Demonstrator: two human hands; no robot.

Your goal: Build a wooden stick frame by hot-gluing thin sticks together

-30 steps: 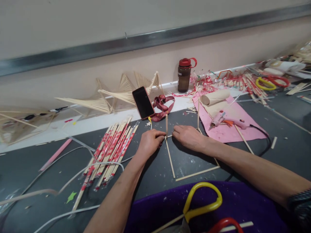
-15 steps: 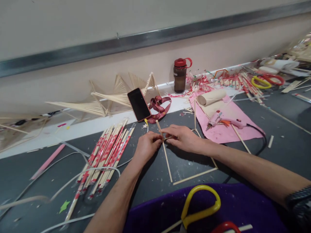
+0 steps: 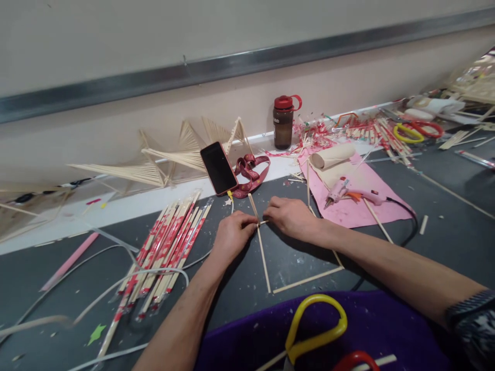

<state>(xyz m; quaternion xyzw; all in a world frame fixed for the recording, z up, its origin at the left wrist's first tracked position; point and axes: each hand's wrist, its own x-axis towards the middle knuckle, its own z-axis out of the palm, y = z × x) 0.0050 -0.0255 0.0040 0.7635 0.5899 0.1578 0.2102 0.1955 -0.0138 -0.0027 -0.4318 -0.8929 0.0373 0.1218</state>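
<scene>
1. The surface is a dark grey bench (image 3: pixel 444 226) speckled with pale flecks, with a white strip along its far edge and a beige wall with a metal rail behind.
2. A phone (image 3: pixel 218 168) leans at that strip. Just right of the phone lies a red lanyard (image 3: pixel 250 174); further right stand a brown bottle (image 3: pixel 283 122) and a pink sheet (image 3: pixel 359 193) bearing a glue gun (image 3: pixel 350 193). Left of the phone lie wrapped chopsticks (image 3: pixel 170 247).
3. In front of the phone, the left hand (image 3: pixel 232 234) and right hand (image 3: pixel 290 216) pinch the corner of a chopstick frame (image 3: pixel 264 260), fingers closed on its sticks.
4. Compared with a second ago, the short upright stick (image 3: pixel 253 206) at that corner now tilts left, and the hands sit closer together.
</scene>
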